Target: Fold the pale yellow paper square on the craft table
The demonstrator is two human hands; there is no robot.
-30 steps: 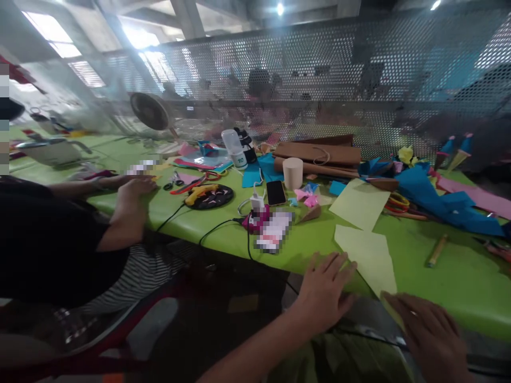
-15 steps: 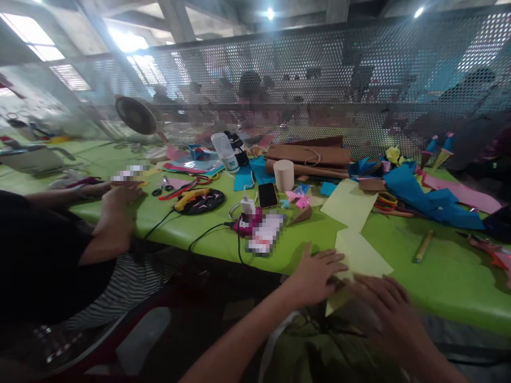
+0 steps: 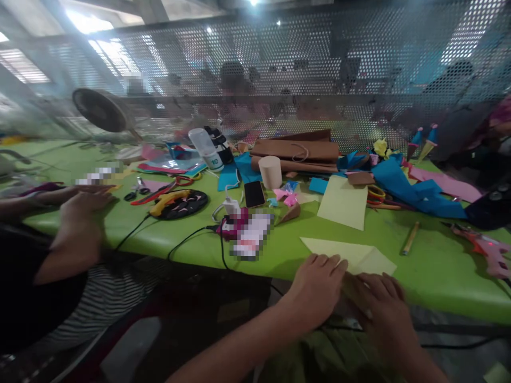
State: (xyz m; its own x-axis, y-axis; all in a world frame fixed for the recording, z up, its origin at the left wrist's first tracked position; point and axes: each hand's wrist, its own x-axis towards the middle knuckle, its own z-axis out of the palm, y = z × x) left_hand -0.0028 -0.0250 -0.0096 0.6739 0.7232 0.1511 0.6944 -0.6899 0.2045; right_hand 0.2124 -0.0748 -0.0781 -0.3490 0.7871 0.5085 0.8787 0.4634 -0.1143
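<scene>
A pale yellow paper sheet (image 3: 351, 254) lies folded at the near edge of the green table (image 3: 439, 266). My left hand (image 3: 317, 287) rests flat on its near left corner, fingers stretched out. My right hand (image 3: 379, 306) lies beside it, fingers spread and pressing the paper's near edge, a ring on one finger. A second yellow sheet (image 3: 344, 202) lies flat farther back.
A co-worker's hand (image 3: 85, 202) rests on the table at left. Glue gun on a black plate (image 3: 179, 201), phone (image 3: 254, 193), paper cup (image 3: 270, 171), brown bags (image 3: 297, 150), blue paper (image 3: 411, 187), a stick (image 3: 410, 238) and a pink glue gun (image 3: 485, 247) crowd the table. A mesh screen stands behind.
The yellow sheet has been folded over into a flatter, lower shape. Both my hands have come together on its near edge; the view has shifted to the right.
</scene>
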